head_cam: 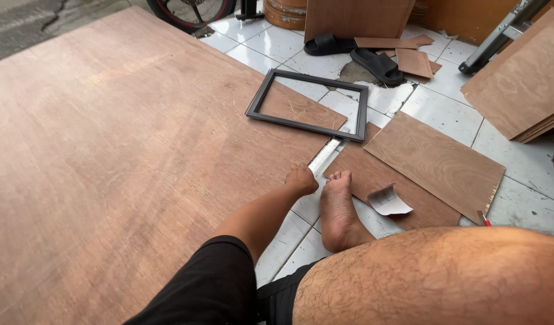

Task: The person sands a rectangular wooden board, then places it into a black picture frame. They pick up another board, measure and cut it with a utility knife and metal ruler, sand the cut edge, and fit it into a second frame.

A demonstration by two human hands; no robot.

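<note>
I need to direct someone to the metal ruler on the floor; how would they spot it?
Start at the big brown plywood sheet. At its right edge lies a black rectangular frame; the slim silvery metal ruler runs from below it to the person's hand. It is the only shiny strip among brown boards.

One head-worn camera looks steeply down and forward from a seated person, close over a bare thigh [433, 277] at lower right. A plywood sheet [108, 156] fills the left, with tiled floor [445, 114] in the upper right.

Black frame [307, 105], reddish-brown grained plywood sheet [108, 150], white floor tiles [436, 111].
</note>
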